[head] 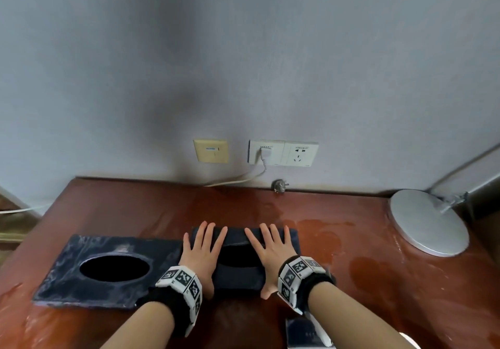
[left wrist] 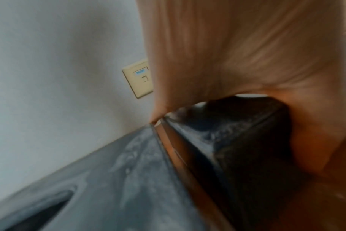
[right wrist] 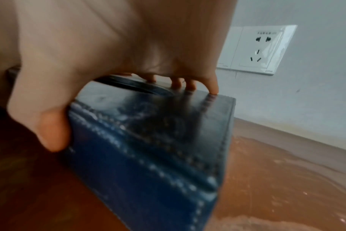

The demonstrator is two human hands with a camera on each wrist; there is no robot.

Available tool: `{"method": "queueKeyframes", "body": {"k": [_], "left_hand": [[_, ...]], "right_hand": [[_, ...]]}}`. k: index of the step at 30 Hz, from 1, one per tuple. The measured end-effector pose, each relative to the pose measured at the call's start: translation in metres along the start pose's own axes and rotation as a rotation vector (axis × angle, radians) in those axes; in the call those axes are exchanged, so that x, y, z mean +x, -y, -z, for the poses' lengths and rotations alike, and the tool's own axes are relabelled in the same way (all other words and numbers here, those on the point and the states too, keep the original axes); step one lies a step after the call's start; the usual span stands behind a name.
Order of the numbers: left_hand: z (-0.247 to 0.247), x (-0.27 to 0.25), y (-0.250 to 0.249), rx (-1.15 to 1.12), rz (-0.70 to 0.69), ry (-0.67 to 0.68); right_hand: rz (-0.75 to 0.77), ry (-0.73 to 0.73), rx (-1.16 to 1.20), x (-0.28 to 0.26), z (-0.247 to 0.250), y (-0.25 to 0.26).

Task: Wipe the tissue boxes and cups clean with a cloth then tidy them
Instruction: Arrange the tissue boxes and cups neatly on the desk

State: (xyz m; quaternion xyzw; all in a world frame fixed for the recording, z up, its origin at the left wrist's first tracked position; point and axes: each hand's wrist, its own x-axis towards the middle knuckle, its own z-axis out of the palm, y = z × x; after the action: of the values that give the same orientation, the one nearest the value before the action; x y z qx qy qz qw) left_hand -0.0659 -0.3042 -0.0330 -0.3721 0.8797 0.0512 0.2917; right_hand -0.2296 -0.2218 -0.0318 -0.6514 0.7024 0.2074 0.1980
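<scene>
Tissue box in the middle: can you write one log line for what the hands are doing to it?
left hand: flat on box top | right hand: on top, thumb on front | tissue box: on desk | second box: at its left

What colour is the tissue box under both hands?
Dark blue with pale stitching along its edges; the tissue box shows best in the right wrist view.
</scene>
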Motion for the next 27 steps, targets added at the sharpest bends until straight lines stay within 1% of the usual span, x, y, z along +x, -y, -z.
{"method": "queueKeyframes", "body": {"k": [3, 6, 8, 11, 15, 18, 21, 27], "left_hand": [[0.011, -0.001, 0.001, 0.030, -0.030, -0.008], [0.030, 0.001, -0.008, 0.048, -0.050, -0.042], [0.046, 0.009, -0.026, 0.040, -0.078, -0.082], [0.075, 0.031, -0.066, 0.029, -0.137, -0.130], [0.111, 0.066, -0.128, 0.019, -0.208, -0.147], [0.134, 0.089, -0.162, 0.018, -0.247, -0.165], [0.151, 0.109, -0.185, 0.040, -0.260, -0.179], [0.159, 0.140, -0.206, 0.066, -0.272, -0.174]], "right_hand": [[0.042, -0.023, -0.022, 0.000, 0.005, -0.010], [0.070, -0.043, -0.035, -0.005, 0.013, -0.033], [0.051, -0.068, -0.033, -0.013, 0.017, -0.059], [-0.005, -0.083, -0.022, -0.028, 0.019, -0.112], [-0.087, -0.066, -0.018, -0.044, 0.015, -0.189], [-0.124, -0.074, -0.008, -0.050, 0.012, -0.235], [-0.147, -0.100, 0.029, -0.047, 0.008, -0.267], [-0.152, -0.113, 0.049, -0.032, -0.005, -0.301]]}}
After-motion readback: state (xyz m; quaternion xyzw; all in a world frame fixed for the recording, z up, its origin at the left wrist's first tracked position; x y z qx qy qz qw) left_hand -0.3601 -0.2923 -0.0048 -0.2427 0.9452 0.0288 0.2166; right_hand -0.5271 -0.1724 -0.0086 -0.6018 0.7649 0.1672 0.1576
